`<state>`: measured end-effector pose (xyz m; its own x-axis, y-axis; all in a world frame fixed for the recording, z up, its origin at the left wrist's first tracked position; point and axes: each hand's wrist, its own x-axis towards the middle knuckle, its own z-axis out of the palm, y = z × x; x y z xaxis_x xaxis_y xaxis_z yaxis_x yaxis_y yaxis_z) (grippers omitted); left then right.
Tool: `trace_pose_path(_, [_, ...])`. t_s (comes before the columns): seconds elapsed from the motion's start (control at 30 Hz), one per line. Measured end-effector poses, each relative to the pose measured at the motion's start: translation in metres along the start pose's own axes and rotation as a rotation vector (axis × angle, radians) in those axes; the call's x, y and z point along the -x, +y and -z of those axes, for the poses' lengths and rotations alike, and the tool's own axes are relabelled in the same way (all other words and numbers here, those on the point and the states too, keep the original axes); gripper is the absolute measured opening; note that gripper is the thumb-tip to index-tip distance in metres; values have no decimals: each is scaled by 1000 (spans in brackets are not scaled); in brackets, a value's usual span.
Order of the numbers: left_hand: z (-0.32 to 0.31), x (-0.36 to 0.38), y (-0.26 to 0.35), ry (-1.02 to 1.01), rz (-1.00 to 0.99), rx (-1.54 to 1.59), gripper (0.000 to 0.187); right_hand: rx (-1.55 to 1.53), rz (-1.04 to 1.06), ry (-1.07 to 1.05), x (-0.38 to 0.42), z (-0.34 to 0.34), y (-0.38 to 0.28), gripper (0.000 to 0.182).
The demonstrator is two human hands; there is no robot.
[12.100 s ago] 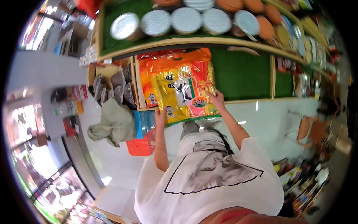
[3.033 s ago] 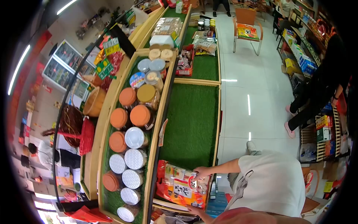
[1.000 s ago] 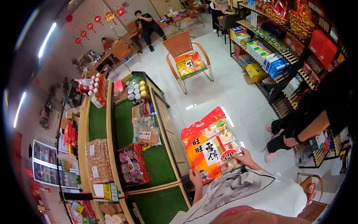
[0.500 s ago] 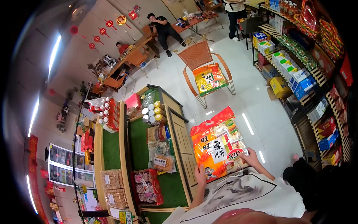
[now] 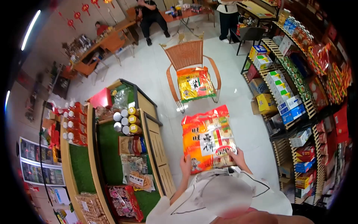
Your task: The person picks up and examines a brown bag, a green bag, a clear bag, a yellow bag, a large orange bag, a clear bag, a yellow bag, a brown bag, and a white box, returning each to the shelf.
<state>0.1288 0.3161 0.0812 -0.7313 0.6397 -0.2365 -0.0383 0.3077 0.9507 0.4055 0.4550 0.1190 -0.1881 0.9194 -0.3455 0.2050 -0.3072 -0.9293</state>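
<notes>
Swung the orange bag (image 5: 203, 128) away from the shelf (image 5: 105, 158) since the earlier frame, to in front of the chair (image 5: 185, 55) in the head view. Looked light, slick and floppy, likely with brittle contents; best taken by both sides, without squeezing. Pinched near the lower left corner with the left hand (image 5: 185, 165), lower right with the right hand (image 5: 239, 158), both forearms angled forward.

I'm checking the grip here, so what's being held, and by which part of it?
The orange bag: left hand at its near left corner, right hand at its near right corner.
</notes>
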Motion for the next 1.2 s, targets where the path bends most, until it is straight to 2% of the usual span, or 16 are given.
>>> trace_pose_path(0.03, [-1, -21, 13, 10, -30, -1, 26, 36, -42, 14, -11, -14, -32, 39])
trace_pose_path(0.07, [-7, -45, 26, 18, -60, 4, 26, 53, -26, 21, -31, -21, -22, 40])
trace_pose_path(0.13, [-3, -85, 38, -47, 81, -13, 27, 36, -45, 14, -60, -37, -38, 42])
trace_pose_path(0.2, [-8, -125, 40, -31, -24, 53, 28, 56, -36, 10, -93, -55, -50, 43])
trace_pose_path(0.33, [-10, -186, 63, -61, -9, -15, 29, 17, -175, -14, -131, -86, -78, 44])
trace_pose_path(0.6, [-49, -302, 80, -83, -5, -87, 35, 64, -138, 43, -239, -119, -108, 39])
trace_pose_path(0.83, [-128, -421, 77, -71, 70, -91, 37, 118, -203, 39, -403, -126, -89, 44])
trace_pose_path(0.9, [-158, -465, 69, -9, 31, -150, 37, 214, -229, 24, -460, -133, -91, 49])
trace_pose_path(1.03, [-208, -553, 52, -37, 137, -272, 38, 391, -184, -16, -577, -148, -91, 52])
trace_pose_path(1.13, [-241, -620, 38, -23, 62, -347, 41, 431, -81, -53, -664, -165, -74, 50])
trace_pose_path(1.2, [-260, -668, 16, -66, 9, -429, 41, 255, -91, -94, -720, -185, -46, 55])
